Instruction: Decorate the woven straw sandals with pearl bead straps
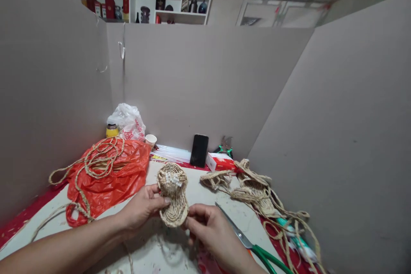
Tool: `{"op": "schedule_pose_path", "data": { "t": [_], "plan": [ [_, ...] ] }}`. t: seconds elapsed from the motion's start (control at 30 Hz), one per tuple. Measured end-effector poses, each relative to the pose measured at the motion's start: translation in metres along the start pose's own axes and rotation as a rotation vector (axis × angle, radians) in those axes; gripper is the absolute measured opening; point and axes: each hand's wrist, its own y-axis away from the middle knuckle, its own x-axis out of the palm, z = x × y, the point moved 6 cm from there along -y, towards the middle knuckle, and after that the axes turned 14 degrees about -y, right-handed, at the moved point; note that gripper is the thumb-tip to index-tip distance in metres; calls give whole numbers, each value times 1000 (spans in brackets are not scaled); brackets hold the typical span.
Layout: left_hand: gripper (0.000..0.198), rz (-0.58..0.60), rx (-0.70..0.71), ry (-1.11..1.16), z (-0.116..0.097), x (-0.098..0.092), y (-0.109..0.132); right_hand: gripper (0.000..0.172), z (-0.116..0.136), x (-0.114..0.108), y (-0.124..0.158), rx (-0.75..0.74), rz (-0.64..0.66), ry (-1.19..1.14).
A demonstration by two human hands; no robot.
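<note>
A small woven straw slipper [175,212], with white pearl-like beads on its upper band, is held upright above the table. My left hand [146,205] grips it at the left side of its narrow middle, thumb across the front and fingers behind. At the lower right edge of the sole, my right hand [208,227] is closed with thumb and fingertips pinching at the rim; any strand between them is too small to make out. Green-handled scissors [245,239] lie beside my right hand, their blades pointing away from me.
Braided straw cord [102,158] is coiled on a red plastic bag [128,180] at left. More woven straw pieces [257,188] lie at right. Along the back stand a phone [199,150], a red-and-white box [221,162], pruning shears [225,146] and a paper cup [150,139]. Grey partitions enclose the table.
</note>
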Motion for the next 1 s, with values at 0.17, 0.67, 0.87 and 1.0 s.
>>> {"op": "schedule_pose_path", "data": {
  "t": [0.17, 0.67, 0.87, 1.0],
  "plan": [
    [37, -83, 30, -15, 1, -12, -4, 27, 9, -15, 6, -321, -115, 237],
    [35, -117, 102, -38, 3, 1, 2, 22, 19, 32, 24, -630, 247, 753],
    [32, -124, 93, -35, 6, -3, 1, 21, 33, 15, 36, -769, 110, 586],
    [30, -115, 69, -27, 9, -8, -1, 12, 41, -22, 35, -726, -245, 310]
  ]
}}
